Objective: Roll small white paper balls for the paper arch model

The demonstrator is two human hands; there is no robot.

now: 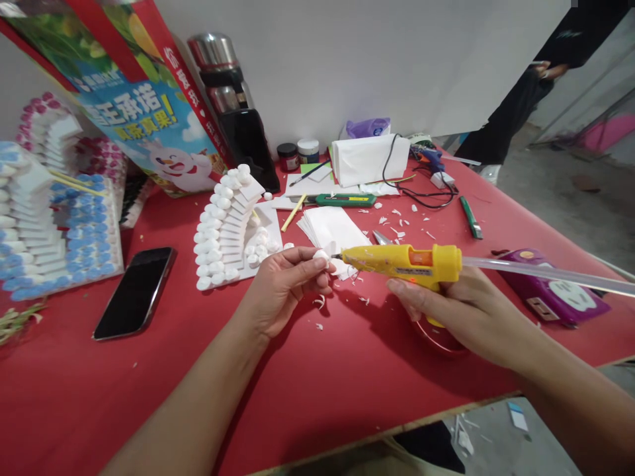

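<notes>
My left hand (292, 284) pinches a small white cotton swab tip (322, 254) between thumb and fingertips above the red table. Wrapped around the handle of a yellow hot glue gun (377, 260) is my right hand (461, 304). The gun's nozzle points left and meets the white piece, or nearly so. A clear glue stick (540, 270) sticks out of its back end. Just beyond my left hand stands a curved white model (218, 231), edged with rounded white tips and stepped slats. Loose white tips (258, 244) lie on its base.
A phone (133, 293) lies at left, near blue-and-white models (89, 231). Behind stand a printed bag (149, 112), a flask (218, 66) and another phone (251, 149). A green utility knife (344, 199), white cards (335, 228), a black cable (421, 198) and a purple power strip (555, 287) lie around. A person stands back right.
</notes>
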